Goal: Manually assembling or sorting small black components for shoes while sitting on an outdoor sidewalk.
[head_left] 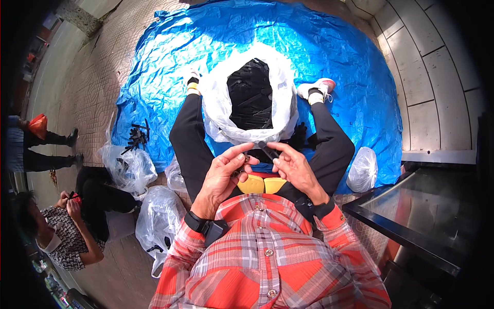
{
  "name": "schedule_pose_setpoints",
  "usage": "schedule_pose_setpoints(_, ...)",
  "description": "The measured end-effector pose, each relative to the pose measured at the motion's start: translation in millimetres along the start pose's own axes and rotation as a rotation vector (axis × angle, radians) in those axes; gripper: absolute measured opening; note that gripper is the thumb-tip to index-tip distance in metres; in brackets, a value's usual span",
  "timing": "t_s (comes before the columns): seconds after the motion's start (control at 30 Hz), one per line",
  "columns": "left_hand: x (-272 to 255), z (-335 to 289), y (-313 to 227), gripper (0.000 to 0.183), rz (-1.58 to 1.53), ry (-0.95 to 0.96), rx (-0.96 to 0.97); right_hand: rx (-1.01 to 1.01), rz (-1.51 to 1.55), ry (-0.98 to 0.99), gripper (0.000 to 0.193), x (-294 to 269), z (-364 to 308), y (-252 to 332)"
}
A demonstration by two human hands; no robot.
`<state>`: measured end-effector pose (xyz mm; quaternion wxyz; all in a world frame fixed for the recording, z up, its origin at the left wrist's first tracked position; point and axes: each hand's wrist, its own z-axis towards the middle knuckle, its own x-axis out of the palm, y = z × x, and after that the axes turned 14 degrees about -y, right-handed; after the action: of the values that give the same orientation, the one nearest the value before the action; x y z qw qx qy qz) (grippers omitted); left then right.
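My right hand (pixel 295 172) pinches a small, narrow black piece (pixel 267 150) between thumb and fingers, in front of my lap. Close by on its left, my left hand (pixel 221 177) is closed, its fingertips around something small and dark that I cannot make out. Just beyond both hands, between my spread legs, stands a large white plastic bag (pixel 216 116) with its mouth rolled open. Many long black pieces (pixel 250 95) lie inside it. More dark pieces (pixel 298 136) show beside the bag's right side, partly hidden by my leg.
A blue tarp (pixel 350 67) spreads under the bag. Loose black pieces (pixel 136 138) lie at its left edge, near clear plastic bags (pixel 159 216). A tied bag (pixel 363 170) sits right, by a dark glass-topped frame (pixel 411 211). Another person (pixel 72 232) sits left; someone stands behind.
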<state>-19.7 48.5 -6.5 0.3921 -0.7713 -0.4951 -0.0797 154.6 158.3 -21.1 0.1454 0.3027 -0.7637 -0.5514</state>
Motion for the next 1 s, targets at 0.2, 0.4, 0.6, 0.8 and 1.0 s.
schedule_pose_setpoints(0.2, -2.1, 1.9, 5.6, 0.018, 0.136, 0.105, 0.089, 0.149, 0.124, -0.021, 0.023, 9.2, -32.7, -0.9)
schedule_pose_setpoints(0.4, -4.2, 4.9, 13.7, 0.016, 0.204, 0.024, 0.134, 0.164, 0.223, 0.087, 0.021, 20.8, -38.0, 6.3)
schedule_pose_setpoints(0.6, -4.2, 0.2, 14.8, 0.018, 0.148, 0.035, 0.097, 0.14, 0.258, 0.085, 0.021, 26.6, -38.9, 7.2)
schedule_pose_setpoints(0.8, -8.9, -0.5, 11.0, 0.016, 0.182, 0.001, 0.059, 0.157, 0.268, 0.074, 0.022, 22.4, -39.8, 8.7)
schedule_pose_setpoints(1.0, -13.8, -0.9, 13.4, 0.018, 0.168, 0.094, 0.051, 0.201, 0.353, 0.149, 0.023, 19.8, -37.7, 8.2)
